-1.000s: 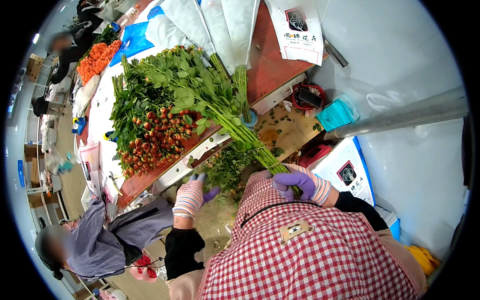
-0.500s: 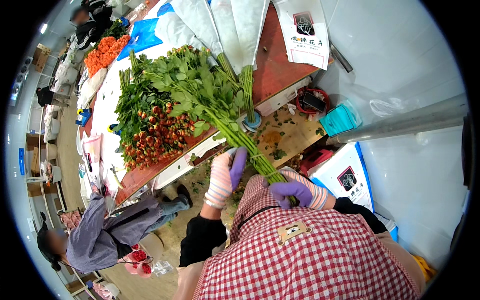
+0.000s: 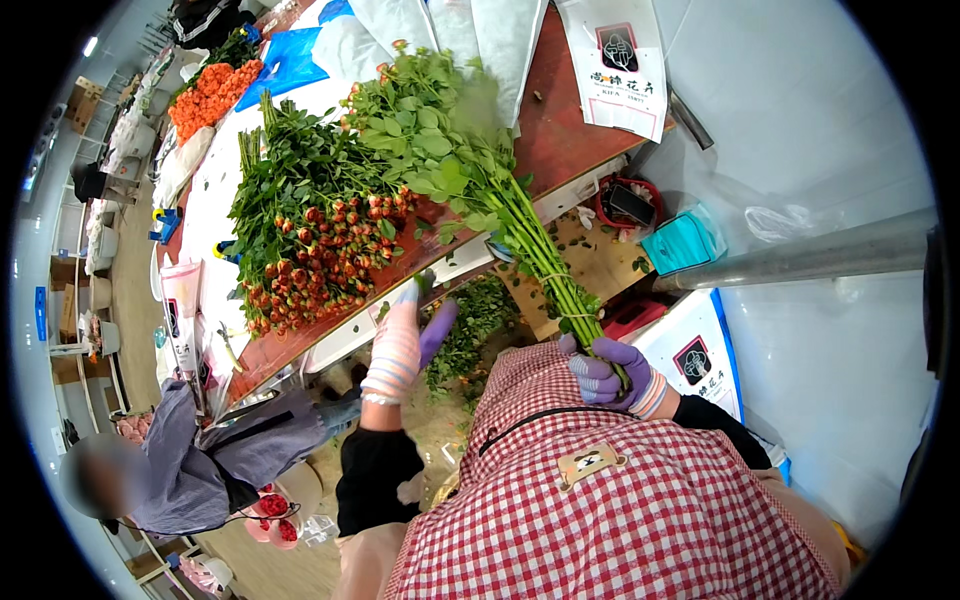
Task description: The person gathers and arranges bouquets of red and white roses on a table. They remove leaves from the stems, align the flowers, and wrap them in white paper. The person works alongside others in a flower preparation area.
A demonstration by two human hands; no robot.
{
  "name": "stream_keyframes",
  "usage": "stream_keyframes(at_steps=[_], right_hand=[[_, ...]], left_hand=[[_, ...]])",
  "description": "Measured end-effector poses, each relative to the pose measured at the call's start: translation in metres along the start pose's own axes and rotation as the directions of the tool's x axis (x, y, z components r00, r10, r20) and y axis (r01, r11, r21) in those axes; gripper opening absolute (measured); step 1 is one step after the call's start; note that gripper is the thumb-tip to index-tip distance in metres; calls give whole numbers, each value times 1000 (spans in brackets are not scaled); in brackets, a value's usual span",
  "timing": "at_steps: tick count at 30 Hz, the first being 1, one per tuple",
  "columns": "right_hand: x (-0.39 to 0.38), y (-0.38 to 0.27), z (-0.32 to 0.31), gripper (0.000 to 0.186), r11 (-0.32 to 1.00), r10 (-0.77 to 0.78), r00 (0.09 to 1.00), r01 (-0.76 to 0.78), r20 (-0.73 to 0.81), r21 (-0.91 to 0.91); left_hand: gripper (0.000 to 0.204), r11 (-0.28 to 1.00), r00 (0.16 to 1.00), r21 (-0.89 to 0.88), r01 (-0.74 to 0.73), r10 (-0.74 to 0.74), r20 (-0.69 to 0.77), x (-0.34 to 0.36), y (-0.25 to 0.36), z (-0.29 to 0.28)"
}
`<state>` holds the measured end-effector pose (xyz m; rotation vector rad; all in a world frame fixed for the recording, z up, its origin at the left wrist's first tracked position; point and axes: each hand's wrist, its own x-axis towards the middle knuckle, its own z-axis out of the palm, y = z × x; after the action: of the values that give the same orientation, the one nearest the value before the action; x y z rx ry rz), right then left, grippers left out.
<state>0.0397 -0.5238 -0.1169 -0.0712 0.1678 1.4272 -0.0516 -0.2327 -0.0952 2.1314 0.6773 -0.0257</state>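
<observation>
My right hand (image 3: 615,377), in a purple and striped glove, is shut on the lower stems of a long rose bunch (image 3: 554,280), banded partway down, whose leafy top (image 3: 435,150) slants up over the bench, with small orange buds at its tip. My left hand (image 3: 405,340), gloved likewise, is raised beside the bench edge, left of those stems and apart from them, thumb spread from the fingers; a small green bit shows at its fingertips, perhaps a leaf. A pile of red-orange rose bunches (image 3: 310,265) lies just beyond it on the red bench (image 3: 550,130).
A co-worker (image 3: 190,460) in grey-blue is at lower left; others work far left. White wrapping sleeves (image 3: 490,50), orange roses (image 3: 210,100) and blue sheeting lie on the bench. A metal pipe (image 3: 800,255) runs along the right wall, near a red basket (image 3: 630,205) and teal box (image 3: 680,240).
My left hand rose to the stems, then moved left, away from them. My right hand and the bunch have shifted right, and the bunch's top now reaches higher.
</observation>
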Motion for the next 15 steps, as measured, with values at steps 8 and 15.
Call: stream_keyframes(at_steps=[8,15], right_hand=[[6,2,50,26,886,-45,878,-185,-476,-425],[0,-6,40,20,852,-227,812,-102,-538,-514]], left_hand=[[40,934,997,-350,72,-80,-10,112,-47,88],[18,846,874,-452,-281,420,244,25,44,63]])
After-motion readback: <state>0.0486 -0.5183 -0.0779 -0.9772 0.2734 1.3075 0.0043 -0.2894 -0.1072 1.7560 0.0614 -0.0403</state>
